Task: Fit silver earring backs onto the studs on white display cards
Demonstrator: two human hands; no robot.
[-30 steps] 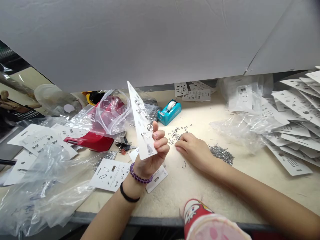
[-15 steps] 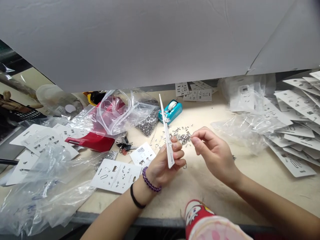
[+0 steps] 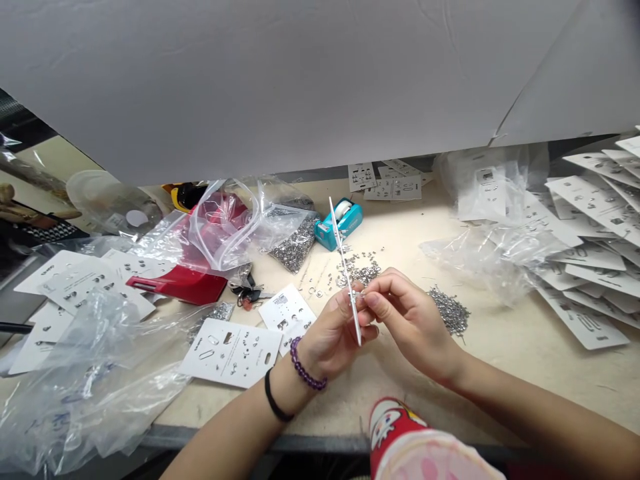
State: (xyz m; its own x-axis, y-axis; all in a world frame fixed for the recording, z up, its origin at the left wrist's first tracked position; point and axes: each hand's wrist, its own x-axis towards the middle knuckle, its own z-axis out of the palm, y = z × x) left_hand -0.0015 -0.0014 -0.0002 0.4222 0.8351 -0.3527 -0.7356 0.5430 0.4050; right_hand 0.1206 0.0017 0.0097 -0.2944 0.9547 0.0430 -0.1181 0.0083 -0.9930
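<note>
My left hand [image 3: 330, 340] grips a white earring card [image 3: 343, 263], held upright and seen almost edge-on. Small metal bits stick out from the card's sides. Fingers and thumb of my right hand [image 3: 417, 327] are pinched together against the card's right side; whatever tiny piece they hold is too small to make out. Just behind the hands lies a scatter of small silvery metal pieces [image 3: 367, 269]. A second heap of metal pieces [image 3: 450, 312] sits beside my right wrist. Left of my hands, a filled earring card [image 3: 230, 353] lies flat.
A teal tape dispenser [image 3: 350, 223] stands behind the card. Clear bags [image 3: 293, 247] and a red plastic piece [image 3: 180, 283] lie to the left. Stacked earring cards [image 3: 590, 310] and crumpled plastic [image 3: 490, 260] fill the right. A white panel [image 3: 310, 87] overhangs the back.
My right hand has moved left and in to the card, its fingertips now at the card's side. The card has turned more edge-on. The heap behind my right hand has come into sight.
</note>
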